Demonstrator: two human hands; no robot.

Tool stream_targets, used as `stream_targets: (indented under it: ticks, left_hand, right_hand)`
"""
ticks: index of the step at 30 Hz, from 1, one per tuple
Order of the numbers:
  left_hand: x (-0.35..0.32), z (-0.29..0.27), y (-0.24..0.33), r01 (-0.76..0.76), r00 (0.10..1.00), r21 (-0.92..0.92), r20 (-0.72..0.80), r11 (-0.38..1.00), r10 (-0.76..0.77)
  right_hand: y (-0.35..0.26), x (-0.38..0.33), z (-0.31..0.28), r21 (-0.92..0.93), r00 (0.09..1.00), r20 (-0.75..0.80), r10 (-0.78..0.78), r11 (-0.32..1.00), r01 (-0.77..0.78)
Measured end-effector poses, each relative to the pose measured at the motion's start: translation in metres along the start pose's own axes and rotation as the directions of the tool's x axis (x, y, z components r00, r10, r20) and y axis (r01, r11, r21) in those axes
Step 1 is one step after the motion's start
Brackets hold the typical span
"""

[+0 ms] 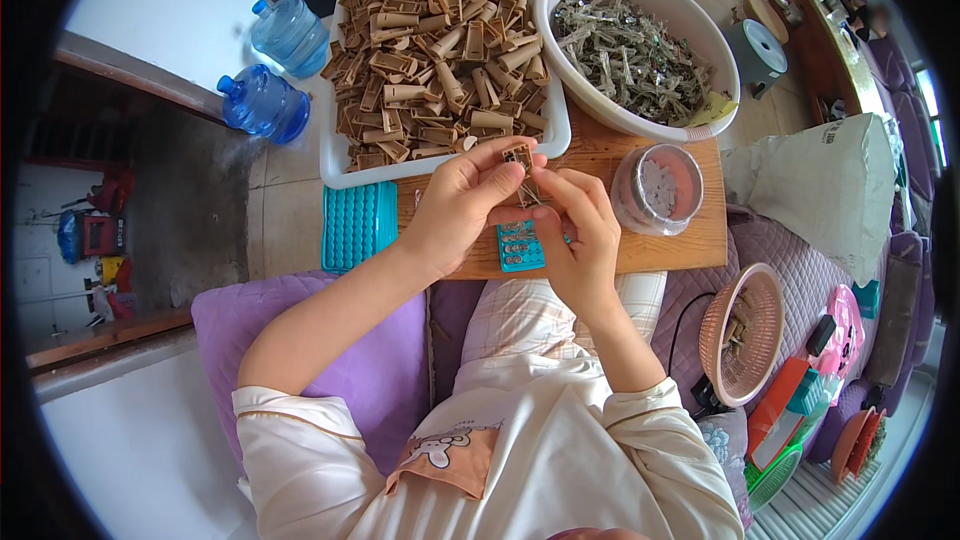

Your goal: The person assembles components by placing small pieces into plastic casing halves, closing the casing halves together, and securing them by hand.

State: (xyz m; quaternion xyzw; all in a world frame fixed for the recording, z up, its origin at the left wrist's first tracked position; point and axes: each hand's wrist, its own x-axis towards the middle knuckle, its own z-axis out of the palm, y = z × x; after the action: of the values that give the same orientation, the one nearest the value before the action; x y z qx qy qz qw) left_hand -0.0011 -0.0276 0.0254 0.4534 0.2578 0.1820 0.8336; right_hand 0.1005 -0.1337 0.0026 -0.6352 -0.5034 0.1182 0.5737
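1. Two hands were busy on one small brown casing (pixel 518 156) just above centre frame. The left hand (pixel 465 195) was nearly closed, thumb and fingers pinching the casing.

2. The right hand (pixel 582 240) had its fingers curled in at the casing's lower end. Couldn't tell if it was gripping the casing itself or some tiny bit by it, tbh.

3. Progress-wise, I'd call that one casing mid-job, since fingers from both sides were on it. Plenty looked left: the white tray (pixel 557 120) at top centre was heaped with brown pieces (pixel 440 50), and the round basin (pixel 640 125) at upper right held a big tangle of clear parts (pixel 630 55). No obvious finished pile that I could pick out.

4. The small teal tray (pixel 520 252) under the hands had little metal parts in it, but the right hand covered some of it.

5. Hard to make out: the inside of the held casing, the white bits in the clear tub (pixel 655 224) right of the hands, and whatever lay in the pink basket (pixel 766 340) at lower right. The top edge cut into the white tray, too.
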Motion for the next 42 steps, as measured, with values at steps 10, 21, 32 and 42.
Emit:
stream_targets:
  ticks: [10, 21, 32, 42]
  left_hand:
    - [-0.009, 0.012, 0.002, -0.178, 0.984, 0.228, 0.015, 0.957, 0.179]
    - [-0.013, 0.018, 0.01, -0.206, 0.978, 0.187, -0.002, 0.96, 0.21]
    - [-0.005, 0.01, 0.004, -0.024, 0.999, -0.26, 0.041, 0.965, 0.036]
    - [0.0, 0.002, 0.006, -0.045, 0.993, -0.302, 0.09, 0.952, 0.076]
  right_hand:
    - [0.0, -0.005, 0.017, 0.343, 0.97, -0.153, 0.188, 0.931, -0.127]
    - [-0.014, 0.0, 0.012, 0.465, 0.949, -0.109, 0.297, 0.859, -0.215]
    - [-0.01, 0.006, 0.004, 0.426, 0.957, 0.058, 0.283, 0.86, -0.28]
    - [-0.01, 0.024, -0.008, 0.433, 0.954, 0.195, 0.229, 0.852, -0.293]
